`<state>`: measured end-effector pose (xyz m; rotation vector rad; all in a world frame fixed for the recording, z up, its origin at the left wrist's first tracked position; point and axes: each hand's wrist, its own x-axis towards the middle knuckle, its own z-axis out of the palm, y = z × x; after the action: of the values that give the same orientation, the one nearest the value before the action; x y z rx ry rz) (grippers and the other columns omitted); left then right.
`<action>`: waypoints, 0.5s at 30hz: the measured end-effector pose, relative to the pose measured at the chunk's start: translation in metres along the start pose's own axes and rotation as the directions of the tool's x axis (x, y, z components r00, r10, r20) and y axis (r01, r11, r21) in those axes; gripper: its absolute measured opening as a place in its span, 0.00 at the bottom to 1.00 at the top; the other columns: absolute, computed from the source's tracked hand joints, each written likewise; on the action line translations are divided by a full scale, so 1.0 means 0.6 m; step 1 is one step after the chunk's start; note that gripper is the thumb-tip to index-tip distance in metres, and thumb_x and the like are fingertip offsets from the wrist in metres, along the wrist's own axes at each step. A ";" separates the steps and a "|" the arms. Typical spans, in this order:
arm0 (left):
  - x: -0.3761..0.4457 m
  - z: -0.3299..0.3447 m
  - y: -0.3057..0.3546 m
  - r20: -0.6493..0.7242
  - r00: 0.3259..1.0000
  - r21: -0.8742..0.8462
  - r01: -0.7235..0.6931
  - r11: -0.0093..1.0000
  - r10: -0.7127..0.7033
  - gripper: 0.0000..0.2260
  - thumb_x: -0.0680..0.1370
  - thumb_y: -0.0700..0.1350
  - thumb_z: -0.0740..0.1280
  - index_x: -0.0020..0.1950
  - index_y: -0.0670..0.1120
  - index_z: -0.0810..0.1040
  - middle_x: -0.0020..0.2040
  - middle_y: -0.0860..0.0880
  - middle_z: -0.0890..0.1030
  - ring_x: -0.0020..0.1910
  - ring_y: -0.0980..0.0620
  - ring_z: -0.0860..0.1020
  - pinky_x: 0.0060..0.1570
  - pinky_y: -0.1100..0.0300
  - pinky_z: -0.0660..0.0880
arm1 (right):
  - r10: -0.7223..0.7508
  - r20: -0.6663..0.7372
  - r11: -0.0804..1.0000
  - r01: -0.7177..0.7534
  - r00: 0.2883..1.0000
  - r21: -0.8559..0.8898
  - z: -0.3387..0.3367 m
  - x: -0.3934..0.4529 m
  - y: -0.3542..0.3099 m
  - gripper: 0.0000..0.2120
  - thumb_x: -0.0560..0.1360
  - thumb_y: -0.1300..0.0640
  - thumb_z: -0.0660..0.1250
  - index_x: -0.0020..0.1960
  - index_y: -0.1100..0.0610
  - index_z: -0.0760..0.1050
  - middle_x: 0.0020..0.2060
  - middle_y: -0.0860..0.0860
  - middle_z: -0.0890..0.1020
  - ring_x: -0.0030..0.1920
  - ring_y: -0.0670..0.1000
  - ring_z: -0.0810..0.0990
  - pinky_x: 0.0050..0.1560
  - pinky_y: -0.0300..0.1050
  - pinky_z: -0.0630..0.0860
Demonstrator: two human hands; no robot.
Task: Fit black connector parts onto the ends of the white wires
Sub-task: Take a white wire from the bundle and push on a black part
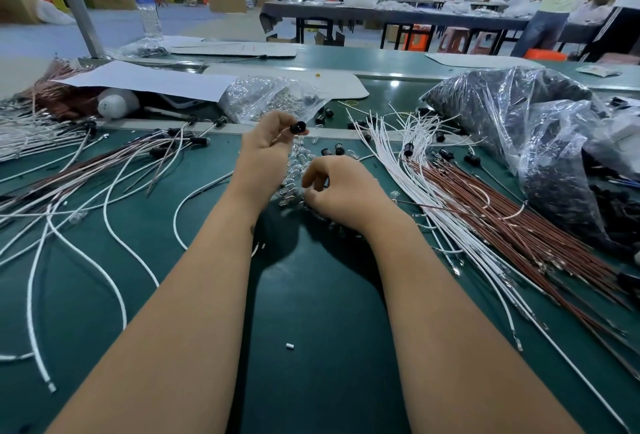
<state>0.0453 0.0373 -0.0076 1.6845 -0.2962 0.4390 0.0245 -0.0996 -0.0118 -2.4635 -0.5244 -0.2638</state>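
Across the green desk [311,312] lie the big things first: at the right, clear plastic bags [540,128] full of black parts, and beside them a long bundle of white wires [433,198] lying against brown wires [526,236]. At the left, more white and brown wires [104,170] sprawl in loose loops, some already ending in black connectors. A smaller clear bag [263,95] of shiny metal bits sits behind the hands, near a white sheet of paper [145,81]. In the middle, the left hand [266,137] is raised, its grip pinching one black connector [298,127] at the fingertips. The right hand [337,187] rests lower, fingers curled down into a little heap of clear small parts [294,170]; whether its grip holds one I cannot tell. A tiny white piece [290,346] lies alone near the desk's front.
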 end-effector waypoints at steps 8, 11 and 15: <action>-0.002 -0.001 0.006 0.137 0.990 -0.272 0.000 0.962 0.038 0.12 0.80 0.33 0.61 0.42 0.48 0.75 0.43 0.56 0.83 0.52 0.58 0.78 0.54 0.67 0.70 | 0.171 -0.283 0.963 -0.099 0.944 0.250 -0.007 -0.004 -0.001 0.06 0.69 0.57 0.68 0.34 0.51 0.74 0.27 0.44 0.77 0.29 0.44 0.74 0.33 0.40 0.71; -0.002 -0.003 0.004 0.144 0.990 -0.190 0.035 0.981 -0.008 0.10 0.80 0.35 0.61 0.44 0.48 0.75 0.41 0.54 0.82 0.46 0.59 0.78 0.52 0.66 0.70 | 0.295 -0.318 0.862 -0.107 0.901 0.496 -0.017 -0.003 -0.001 0.04 0.69 0.62 0.67 0.36 0.57 0.77 0.29 0.50 0.80 0.30 0.46 0.75 0.32 0.42 0.73; -0.006 0.000 0.000 0.110 0.991 0.062 0.075 0.995 -0.082 0.08 0.82 0.36 0.56 0.49 0.46 0.73 0.38 0.49 0.75 0.36 0.57 0.71 0.41 0.67 0.68 | 0.365 -0.247 0.691 -0.084 0.897 0.718 -0.029 -0.003 0.003 0.06 0.69 0.64 0.64 0.36 0.58 0.77 0.26 0.48 0.79 0.31 0.46 0.76 0.33 0.37 0.74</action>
<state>0.0424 0.0368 -0.0092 1.7739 -0.3009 0.2970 0.0227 -0.1120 0.0005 -1.6469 -0.0958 -0.3476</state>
